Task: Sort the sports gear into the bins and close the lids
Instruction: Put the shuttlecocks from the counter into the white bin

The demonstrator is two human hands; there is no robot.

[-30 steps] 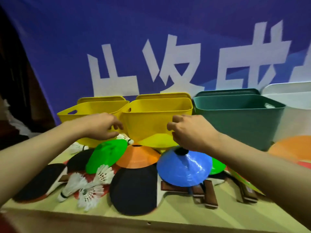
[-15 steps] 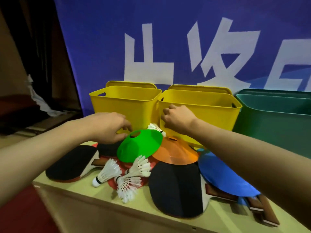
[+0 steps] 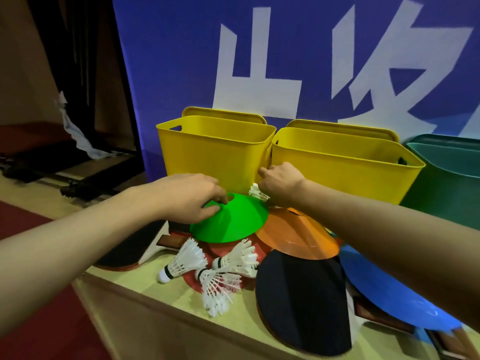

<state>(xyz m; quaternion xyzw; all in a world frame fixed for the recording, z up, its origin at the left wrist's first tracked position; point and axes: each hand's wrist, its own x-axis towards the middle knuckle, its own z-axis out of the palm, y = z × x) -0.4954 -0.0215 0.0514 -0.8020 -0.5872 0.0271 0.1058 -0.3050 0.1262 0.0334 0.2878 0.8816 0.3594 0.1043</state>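
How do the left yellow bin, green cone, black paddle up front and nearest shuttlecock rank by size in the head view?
Largest to smallest, as they look:
1. left yellow bin
2. black paddle, though its nearness inflates it
3. green cone
4. nearest shuttlecock

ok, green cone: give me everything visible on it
The green cone is a low, flat marker disc of glossy bright green plastic, dome-shaped with a round hole at its top. It sits tilted, top leaning left, on the pile of gear in front of the left yellow bin. The left hand pinches it at the hole, one fingertip in the opening, the thumb on the outer slope. Its right edge overlaps the orange cone; shuttlecocks lie just below its front rim. No cracks or markings show.
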